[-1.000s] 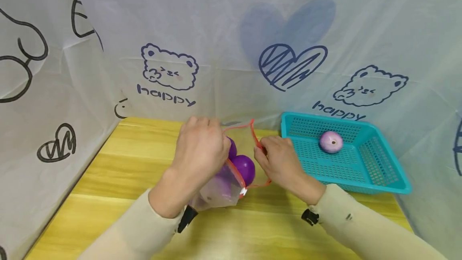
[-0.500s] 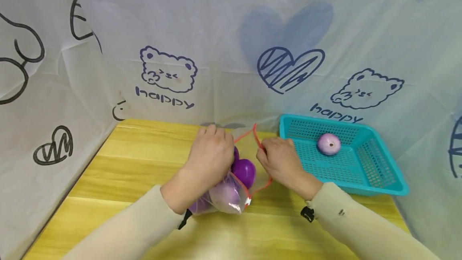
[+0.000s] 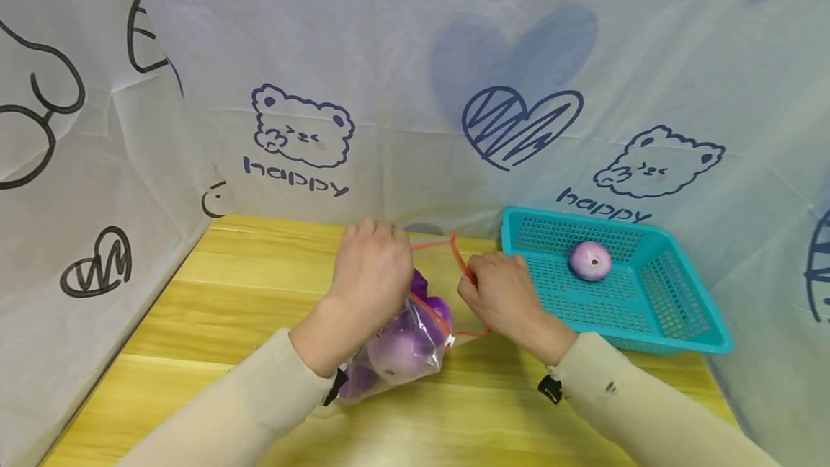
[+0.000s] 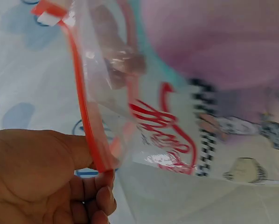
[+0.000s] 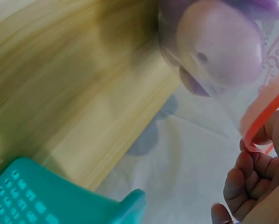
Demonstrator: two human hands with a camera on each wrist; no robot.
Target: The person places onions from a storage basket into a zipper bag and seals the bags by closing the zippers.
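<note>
Your hands both pinch the mouth of a clear bag (image 3: 424,365), above the middle of the counter (image 3: 259,272) and toward its far edge; your left hand (image 3: 372,265) has one side of the orange rim (image 3: 461,258) between thumb and finger, and your right hand (image 3: 502,287) pinches the opposite side, its other fingers curled, so the mouth gapes between them; a white slider (image 3: 449,341) sits at the rim's near corner.

Inside the bag lie several purple pieces (image 3: 441,308), bunched below and beside your left hand, with a paler one (image 3: 395,355) pressed toward the near wall; you cannot tell their number, since that hand covers part of the bag; nor can you tell whether the bag's bottom touches the counter.

To the right, at the counter's far right corner, stands a teal basket (image 3: 603,308); one pale purple ball (image 3: 591,261) lies in it, near its far wall; your right hand and forearm stand between bag and basket, hiding some of the basket's near left corner.

A printed cloth (image 3: 415,42) hangs behind the far edge and along the left edge; your pale sleeves (image 3: 240,395) reach in across the near edge, a black strap (image 3: 550,388) at each wrist.
</note>
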